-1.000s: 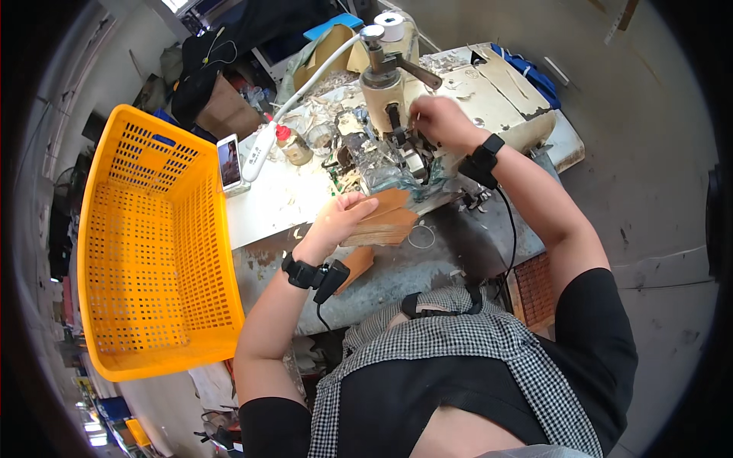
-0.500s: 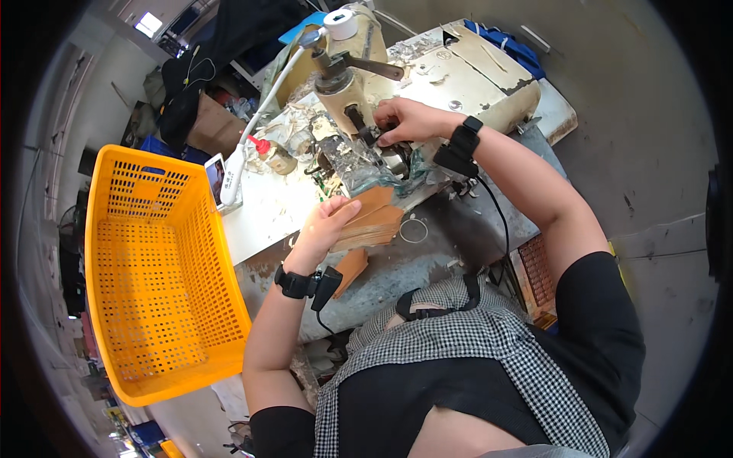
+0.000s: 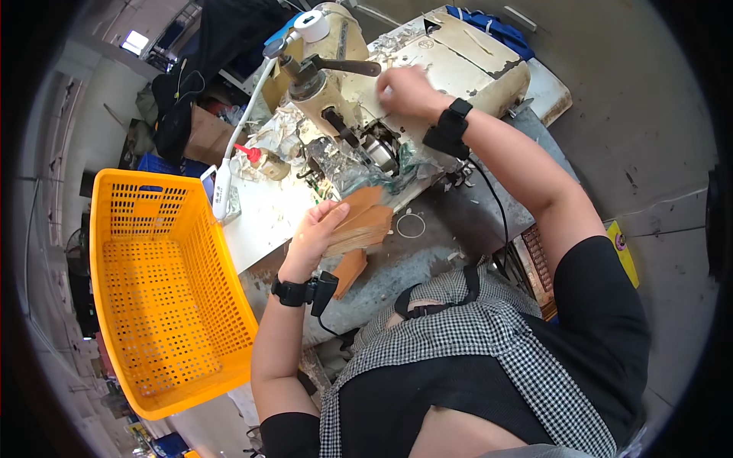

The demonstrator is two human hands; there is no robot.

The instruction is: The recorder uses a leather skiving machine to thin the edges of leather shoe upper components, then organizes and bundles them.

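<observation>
Gripping a stack of tan leather pieces (image 3: pixel 360 225) at the machine table's (image 3: pixel 427 244) near edge, my left hand (image 3: pixel 314 233) curls its fingers around the stack's left side. My right hand (image 3: pixel 406 90), blurred, rests loosely closed on the cream sewing machine (image 3: pixel 458 57) farther back; whether it pinches anything I cannot tell. An orange plastic basket (image 3: pixel 153 282) stands to the left.

Worktable (image 3: pixel 427 252) bears sewing machine (image 3: pixel 397 84), brown pieces (image 3: pixel 363 225).
</observation>
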